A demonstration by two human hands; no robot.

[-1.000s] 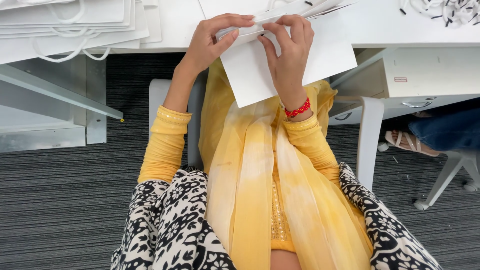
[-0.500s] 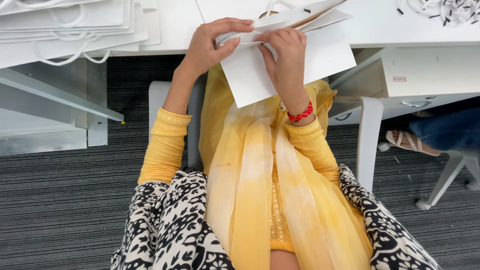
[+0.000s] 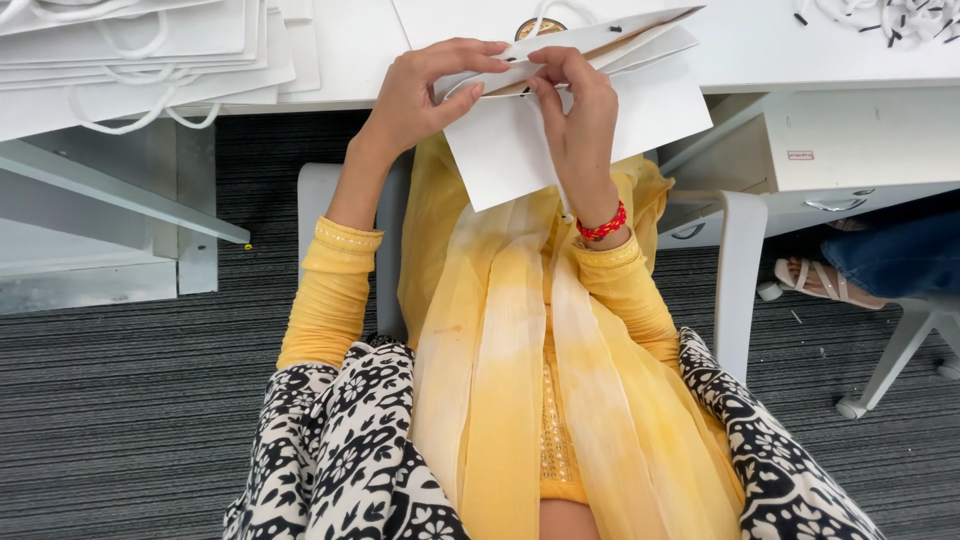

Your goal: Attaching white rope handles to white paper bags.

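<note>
White flat paper bag (image 3: 600, 130) is clamped in both grips: left hand (image 3: 425, 95) pinches its upper edge, right hand (image 3: 580, 120) its cord; contents unseen, above the white tabletop (image 3: 780, 50).

worktop (image 3: 350, 60): white, runs along top edge
far left: stack of flat white paper bags (image 3: 130, 60) with cord handles
far right: loose pile of white cords with black tips (image 3: 880, 15)
floor (image 3: 120, 420): grey ribbed carpet

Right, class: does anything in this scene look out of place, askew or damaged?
Nothing stands out. The left hand and right hand hold a flat white paper bag at the table's edge; more bags lie stacked.
</note>
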